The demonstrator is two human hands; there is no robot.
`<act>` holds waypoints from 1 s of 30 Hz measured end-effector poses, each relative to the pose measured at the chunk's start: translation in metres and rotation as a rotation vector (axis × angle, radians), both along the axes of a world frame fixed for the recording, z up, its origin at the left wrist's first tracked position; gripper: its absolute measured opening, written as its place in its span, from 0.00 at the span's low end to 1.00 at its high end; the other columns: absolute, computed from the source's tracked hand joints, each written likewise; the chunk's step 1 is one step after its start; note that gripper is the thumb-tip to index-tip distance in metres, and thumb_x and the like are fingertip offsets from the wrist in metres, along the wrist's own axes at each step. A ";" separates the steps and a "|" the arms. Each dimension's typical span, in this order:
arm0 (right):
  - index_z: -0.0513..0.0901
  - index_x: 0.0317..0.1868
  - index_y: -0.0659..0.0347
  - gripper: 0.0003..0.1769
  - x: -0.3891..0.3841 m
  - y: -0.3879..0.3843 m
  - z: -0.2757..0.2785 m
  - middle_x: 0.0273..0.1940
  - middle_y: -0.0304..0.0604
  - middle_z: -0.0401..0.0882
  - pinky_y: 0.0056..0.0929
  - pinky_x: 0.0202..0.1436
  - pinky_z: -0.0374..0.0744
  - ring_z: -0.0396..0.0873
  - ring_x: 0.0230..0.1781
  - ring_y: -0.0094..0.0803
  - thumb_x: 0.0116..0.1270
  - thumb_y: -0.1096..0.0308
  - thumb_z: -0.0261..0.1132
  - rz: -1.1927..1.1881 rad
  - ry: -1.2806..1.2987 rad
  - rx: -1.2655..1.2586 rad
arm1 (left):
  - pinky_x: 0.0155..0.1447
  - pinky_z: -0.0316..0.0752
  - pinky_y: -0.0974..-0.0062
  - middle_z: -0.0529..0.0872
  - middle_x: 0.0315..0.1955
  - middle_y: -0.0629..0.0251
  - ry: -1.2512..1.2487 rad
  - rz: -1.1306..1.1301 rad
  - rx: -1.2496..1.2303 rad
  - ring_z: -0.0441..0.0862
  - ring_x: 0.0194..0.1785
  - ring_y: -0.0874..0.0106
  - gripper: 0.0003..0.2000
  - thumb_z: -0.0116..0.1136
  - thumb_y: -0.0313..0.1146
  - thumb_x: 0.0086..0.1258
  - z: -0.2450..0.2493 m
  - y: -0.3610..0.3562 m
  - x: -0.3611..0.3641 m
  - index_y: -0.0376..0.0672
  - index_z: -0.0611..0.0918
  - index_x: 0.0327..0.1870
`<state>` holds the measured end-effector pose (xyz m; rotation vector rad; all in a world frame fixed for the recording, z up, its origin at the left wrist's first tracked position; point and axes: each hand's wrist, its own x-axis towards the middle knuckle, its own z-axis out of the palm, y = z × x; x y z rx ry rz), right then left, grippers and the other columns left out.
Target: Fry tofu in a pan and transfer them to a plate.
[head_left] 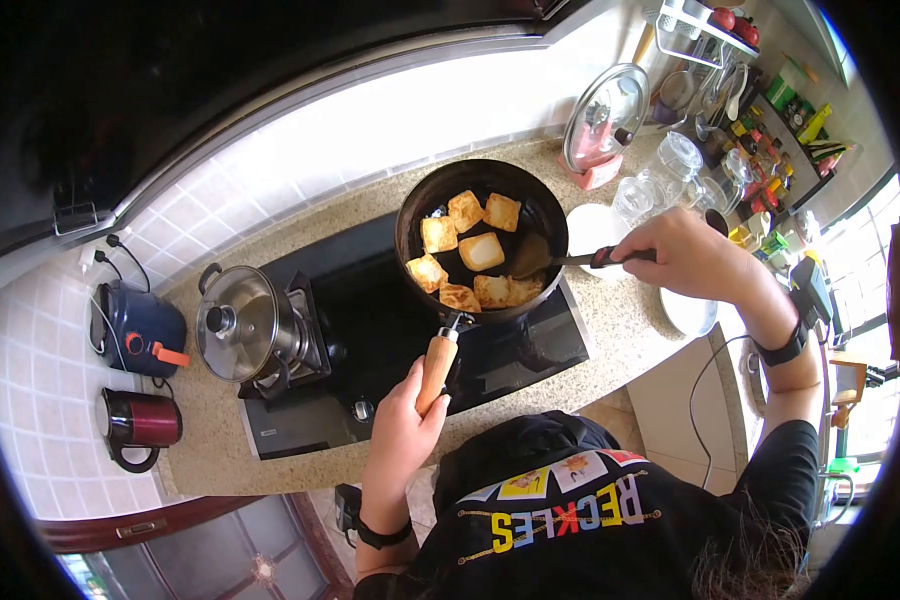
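Note:
A dark frying pan point(482, 185) sits on the right part of the black stove point(370, 290). Several browned square pieces point(482, 252) lie in it, with pale centres on some. My left hand point(407, 415) is wrapped round the pan's wooden handle point(437, 370). From the right, my right hand point(682, 258) grips the black handle of a spatula point(575, 260). The spatula's blade is inside the pan at its right side, beside the pieces at the lower right.
A lidded pot point(242, 325) stands on the left burner. Left of it are a blue appliance point(142, 325) and a red kettle point(145, 418). A glass lid point(607, 118) in a pink stand, glass jars point(675, 160), white plates point(690, 312) and seasoning bottles point(770, 165) are at the right.

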<state>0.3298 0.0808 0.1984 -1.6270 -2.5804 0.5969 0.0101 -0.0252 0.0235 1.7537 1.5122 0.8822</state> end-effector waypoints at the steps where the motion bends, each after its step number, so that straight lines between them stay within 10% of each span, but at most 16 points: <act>1: 0.85 0.39 0.63 0.12 0.000 -0.001 -0.001 0.27 0.51 0.82 0.36 0.34 0.77 0.80 0.26 0.43 0.57 0.69 0.61 -0.015 0.012 -0.017 | 0.47 0.76 0.63 0.82 0.40 0.42 0.005 0.000 -0.008 0.82 0.43 0.50 0.25 0.62 0.28 0.60 0.000 0.000 0.000 0.30 0.72 0.60; 30: 0.85 0.39 0.63 0.09 -0.019 -0.035 -0.057 0.27 0.51 0.82 0.34 0.34 0.80 0.82 0.26 0.42 0.61 0.68 0.63 -0.028 0.215 0.137 | 0.45 0.77 0.62 0.82 0.38 0.40 0.058 -0.031 0.002 0.82 0.41 0.48 0.26 0.62 0.29 0.62 -0.001 -0.002 0.005 0.28 0.71 0.60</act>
